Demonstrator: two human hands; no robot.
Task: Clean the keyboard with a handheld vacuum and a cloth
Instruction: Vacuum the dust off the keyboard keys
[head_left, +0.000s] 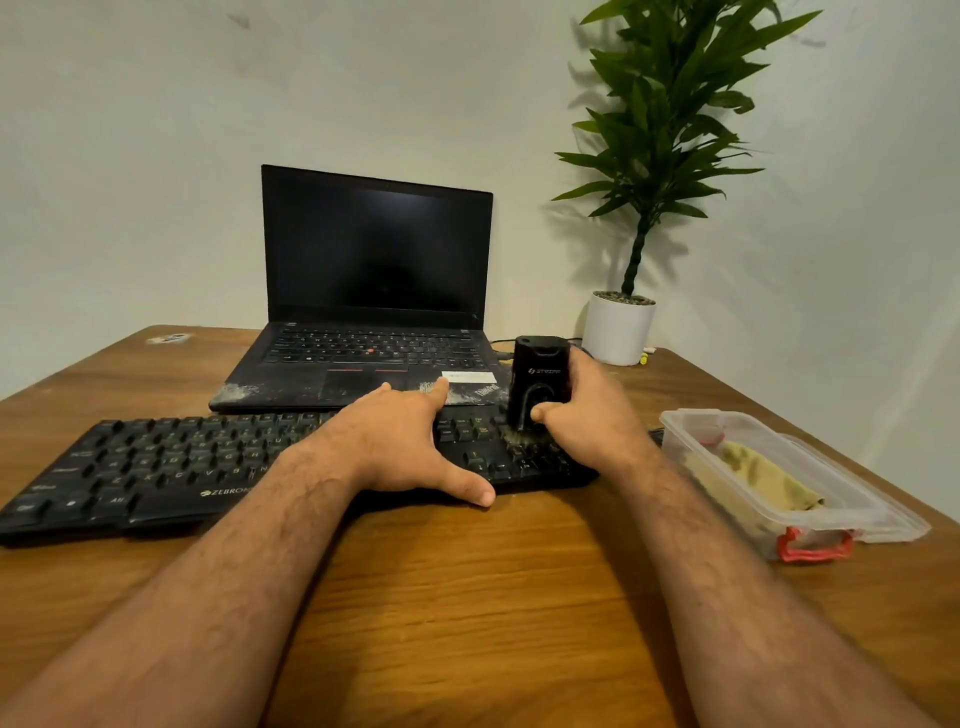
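Observation:
A black keyboard (171, 467) lies across the wooden table (467, 597) in front of me. My right hand (587, 415) grips a small black handheld vacuum (537, 379), held upright with its brush end down on the keyboard's right key block, where pale dust lies. My left hand (410, 441) rests flat on the keyboard's middle-right, fingers straight, thumb at the front edge. A yellowish cloth (758, 473) lies in a clear plastic box to the right.
An open black laptop (374, 291), screen dark and palm rest dusty, stands right behind the keyboard. The clear plastic box (852, 499) with red clips sits at the right. A potted plant in a white pot (618, 327) stands at the back right by the wall.

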